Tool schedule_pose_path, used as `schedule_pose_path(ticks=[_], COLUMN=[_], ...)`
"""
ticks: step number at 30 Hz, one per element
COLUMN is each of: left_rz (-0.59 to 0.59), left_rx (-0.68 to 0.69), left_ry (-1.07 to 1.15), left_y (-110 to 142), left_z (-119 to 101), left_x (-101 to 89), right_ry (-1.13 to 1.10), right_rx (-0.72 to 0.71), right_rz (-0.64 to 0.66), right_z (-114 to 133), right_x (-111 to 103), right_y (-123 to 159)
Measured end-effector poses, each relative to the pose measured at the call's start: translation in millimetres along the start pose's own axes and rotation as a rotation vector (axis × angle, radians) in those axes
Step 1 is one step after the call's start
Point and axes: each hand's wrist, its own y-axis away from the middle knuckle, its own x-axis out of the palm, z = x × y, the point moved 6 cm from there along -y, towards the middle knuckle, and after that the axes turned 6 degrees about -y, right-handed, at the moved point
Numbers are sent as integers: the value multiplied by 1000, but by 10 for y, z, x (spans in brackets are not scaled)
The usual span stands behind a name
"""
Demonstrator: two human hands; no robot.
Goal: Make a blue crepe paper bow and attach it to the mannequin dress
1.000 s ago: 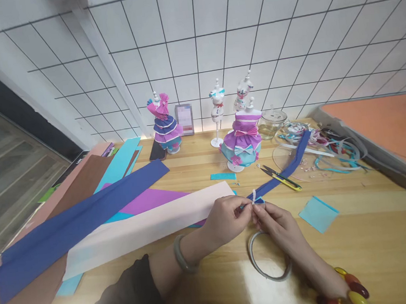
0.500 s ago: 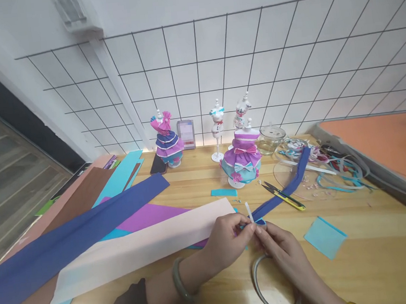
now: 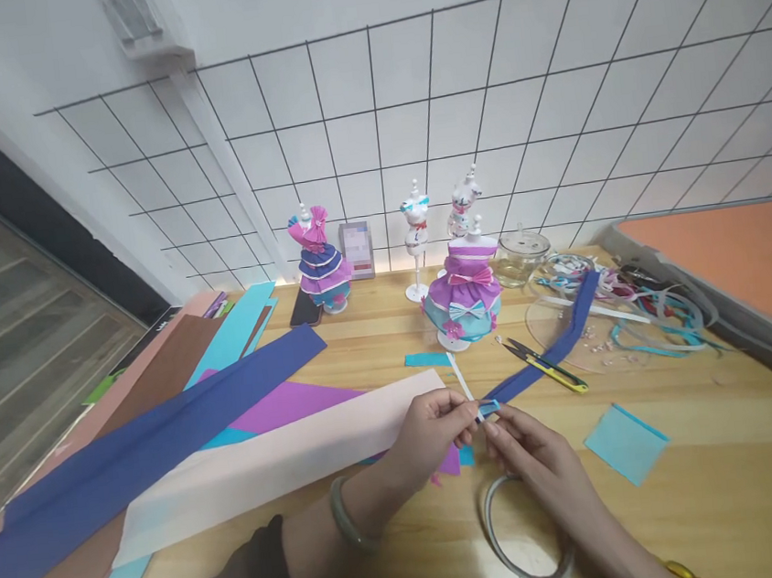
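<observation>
A narrow white strip [image 3: 460, 376] slants from a small folded blue piece [image 3: 489, 408] between left hand [image 3: 432, 433] and right hand [image 3: 533, 448].

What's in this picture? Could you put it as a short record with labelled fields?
Left hand: pinching a small blue piece, beside a thin white strip
Right hand: fingers at the same piece; firmness of grip unclear
In front of the hands: yellow-handled scissors, lying on a dark blue band
To the left: long strips, including dark blue and pale pink
At the back: four small dress stands, two in full skirts
</observation>
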Motion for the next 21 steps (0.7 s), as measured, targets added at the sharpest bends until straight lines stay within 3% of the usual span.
schedule_pose_path(ticks=[8,21], left_rz=[64,119], left_rx=[-179,-212], left_ry=[241,283], left_y=[19,21], left_z=[103,195], left_x=[59,55], right_ry=[107,212], right_rx=[-71,-261], right_rz=[-12,-114], right_z=[96,164], right_x=[-7,-79], right_y=[20,40])
